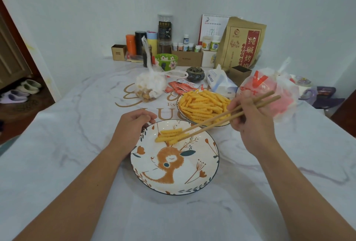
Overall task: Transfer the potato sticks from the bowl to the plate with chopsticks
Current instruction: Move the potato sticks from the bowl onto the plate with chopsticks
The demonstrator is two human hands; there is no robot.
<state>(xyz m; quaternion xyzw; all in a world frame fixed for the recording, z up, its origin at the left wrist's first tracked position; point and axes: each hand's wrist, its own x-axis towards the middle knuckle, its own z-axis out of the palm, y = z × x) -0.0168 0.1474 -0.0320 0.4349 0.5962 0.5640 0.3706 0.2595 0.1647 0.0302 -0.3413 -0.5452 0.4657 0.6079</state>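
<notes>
Head view, right hand: the right hand (250, 123) grips a pair of wooden chopsticks (221, 120), fingers curled round their upper part, tips angled down to the left.
Head view, chopstick tips: right down among a small heap of potato sticks (169, 135) on the plate; whether they pinch one, I cannot tell.
Head view, left hand: the left hand (133, 125) sits at the plate's far-left rim, fingers curled in and touching the edge; a true grip on it cannot be made out.
Head view, plate: the plate (192, 183), white with an orange deer and flowers, lies nearest the person on the marbled surface (57, 163).
Head view, bowl: the bowl (179, 108) stands just beyond the plate, to the right, piled with yellow crinkle sticks; the chopsticks cross over its near edge.
Head view, around: a knotted snack bag (150, 86) left of the bowl, a red-and-white plastic bag (269, 88) to its right, a tissue pack (219, 81) behind it.
Head view, back row: a brown paper pouch (241, 44), jars and small bottles against the wall.
</notes>
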